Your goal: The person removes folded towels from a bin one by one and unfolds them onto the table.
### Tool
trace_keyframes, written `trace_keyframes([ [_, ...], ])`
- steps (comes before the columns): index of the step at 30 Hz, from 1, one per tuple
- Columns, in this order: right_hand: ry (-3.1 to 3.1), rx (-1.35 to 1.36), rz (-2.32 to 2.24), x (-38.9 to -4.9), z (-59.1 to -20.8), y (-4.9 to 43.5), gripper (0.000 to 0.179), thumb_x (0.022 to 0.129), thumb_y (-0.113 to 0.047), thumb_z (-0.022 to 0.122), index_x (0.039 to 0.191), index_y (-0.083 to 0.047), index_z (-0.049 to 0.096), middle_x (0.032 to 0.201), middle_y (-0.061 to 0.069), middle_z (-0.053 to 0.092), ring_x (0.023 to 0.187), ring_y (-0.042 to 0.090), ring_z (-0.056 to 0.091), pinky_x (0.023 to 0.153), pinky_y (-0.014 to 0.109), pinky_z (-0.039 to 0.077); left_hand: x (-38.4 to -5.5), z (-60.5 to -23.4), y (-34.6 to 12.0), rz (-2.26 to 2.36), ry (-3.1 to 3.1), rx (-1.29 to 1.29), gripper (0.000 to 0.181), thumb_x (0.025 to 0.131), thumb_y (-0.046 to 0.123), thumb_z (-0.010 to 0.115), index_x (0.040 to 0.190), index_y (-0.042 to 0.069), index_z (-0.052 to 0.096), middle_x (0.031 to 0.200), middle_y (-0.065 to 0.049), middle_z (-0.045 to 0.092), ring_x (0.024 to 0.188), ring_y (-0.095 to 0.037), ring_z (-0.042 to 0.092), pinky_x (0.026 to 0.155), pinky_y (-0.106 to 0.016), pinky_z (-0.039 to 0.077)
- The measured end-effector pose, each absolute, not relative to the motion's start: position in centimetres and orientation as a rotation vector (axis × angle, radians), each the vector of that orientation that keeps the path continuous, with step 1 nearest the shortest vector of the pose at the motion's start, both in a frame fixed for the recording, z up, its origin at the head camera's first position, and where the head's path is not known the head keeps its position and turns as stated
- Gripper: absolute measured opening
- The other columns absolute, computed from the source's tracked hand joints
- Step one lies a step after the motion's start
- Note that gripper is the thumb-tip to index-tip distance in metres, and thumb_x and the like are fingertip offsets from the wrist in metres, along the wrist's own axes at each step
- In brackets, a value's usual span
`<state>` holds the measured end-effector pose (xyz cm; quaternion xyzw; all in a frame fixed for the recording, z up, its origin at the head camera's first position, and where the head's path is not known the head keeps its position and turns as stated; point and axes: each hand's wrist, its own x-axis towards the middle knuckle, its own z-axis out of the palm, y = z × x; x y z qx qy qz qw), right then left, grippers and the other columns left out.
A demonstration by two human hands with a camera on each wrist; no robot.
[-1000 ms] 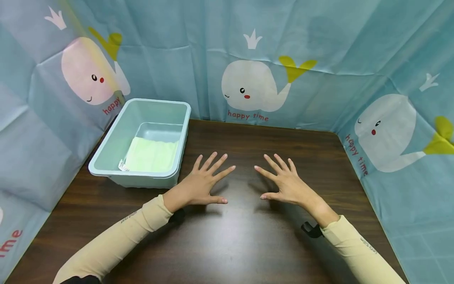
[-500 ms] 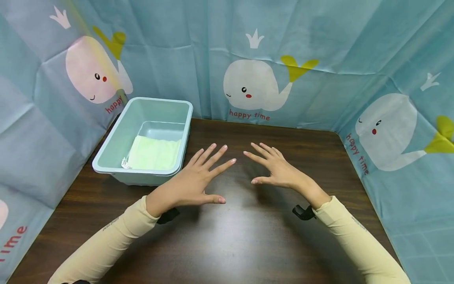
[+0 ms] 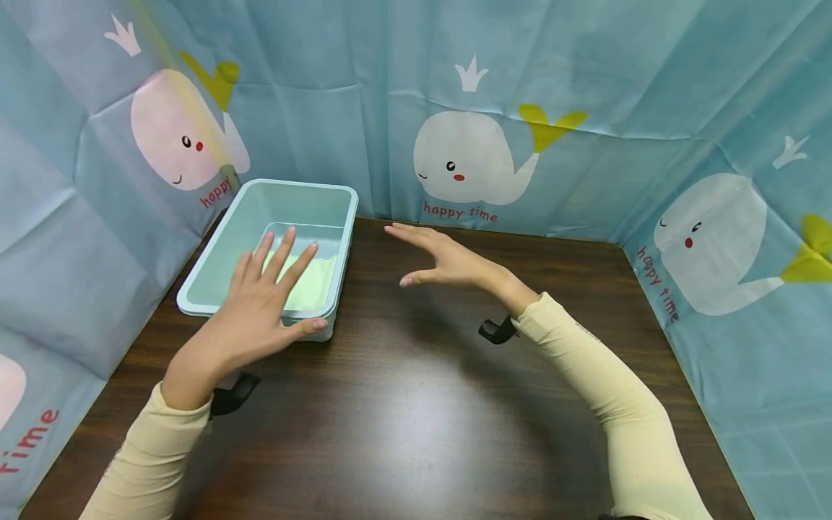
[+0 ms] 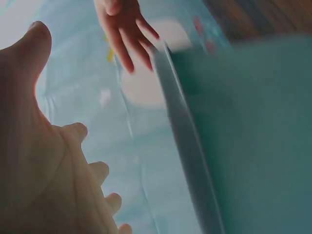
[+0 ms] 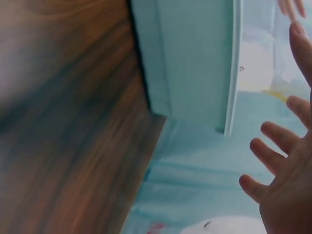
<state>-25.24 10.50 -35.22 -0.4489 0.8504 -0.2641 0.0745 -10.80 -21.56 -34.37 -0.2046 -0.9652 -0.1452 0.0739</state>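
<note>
A light blue-green plastic tub (image 3: 347,238) stands at the back left of the table, with a pale green cloth-like item (image 3: 312,285) lying in its bottom. My left hand (image 3: 250,318) hovers over the tub's near side, fingers spread, and hides part of that item. To the right of the tub, my right hand (image 3: 451,261) hangs above the table with its fingers extended and holds nothing. In the right wrist view, the tub's outer wall (image 5: 197,58) shows beyond the right hand (image 5: 287,165). The left wrist view has the left palm (image 4: 44,161) beside the tub's rim (image 4: 187,141).
Dark wood-grain table (image 3: 416,419) lies under both arms. Light blue curtains (image 3: 377,65) printed with whales enclose it at the back and both sides; the tub stands close to the back and left ones. A black strap mount (image 3: 497,331) sits on the right wrist.
Both hands have moved left. The left one has gone from beside the tub to over its near edge; the right one has come forward toward the tub. The tub stays put.
</note>
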Motion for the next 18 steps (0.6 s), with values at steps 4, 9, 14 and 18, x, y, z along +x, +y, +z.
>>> trace_keyframes([
  [4, 2.506, -1.332, -0.86, -26.7, -34.2, 7.5, 0.088, 0.084, -0.052, 0.074, 0.156, -0.037, 0.026, 0.162, -0.014, 0.029, 0.151, 0.009, 0.027, 0.124, 0.038, 0.027, -10.7, -34.6, -24.8, -0.449, -2.95, -0.443, 0.101, 0.089, 0.064, 0.059, 0.161, 0.027, -0.001, 0.168, -0.007, -0.014, 0.154, -0.042, -0.014, 0.119, -0.069, -0.005],
  [9, 2.425, -1.313, -0.981, -28.4, -33.1, 3.9, 0.084, 0.082, -0.044, 0.079, 0.153, -0.029, 0.037, 0.157, -0.011, 0.041, 0.146, 0.006, 0.037, 0.12, 0.032, 0.032, -10.5, -34.9, -28.2, -0.449, -2.993, -0.255, 0.103, 0.09, 0.062, 0.059, 0.161, 0.022, -0.004, 0.167, -0.008, -0.018, 0.153, -0.042, -0.018, 0.117, -0.068, -0.011],
  [14, 2.351, -1.259, -1.051, -30.1, -32.5, 0.6, 0.08, 0.083, -0.037, 0.08, 0.151, -0.022, 0.042, 0.151, -0.002, 0.051, 0.138, 0.01, 0.048, 0.117, 0.034, 0.037, -10.2, -35.5, -30.0, -0.47, -3.021, -0.145, 0.103, 0.091, 0.062, 0.057, 0.16, 0.016, -0.005, 0.167, -0.015, -0.016, 0.151, -0.047, -0.018, 0.115, -0.071, -0.012],
  [18, 2.292, -1.23, -1.061, -31.2, -32.1, -1.9, 0.075, 0.085, -0.034, 0.079, 0.15, -0.02, 0.044, 0.147, 0.003, 0.055, 0.135, 0.016, 0.052, 0.114, 0.033, 0.041, -10.2, -36.0, -30.8, -0.487, -3.058, -0.082, 0.103, 0.093, 0.063, 0.052, 0.159, 0.008, -0.006, 0.165, -0.022, -0.014, 0.15, -0.049, -0.019, 0.113, -0.073, -0.011],
])
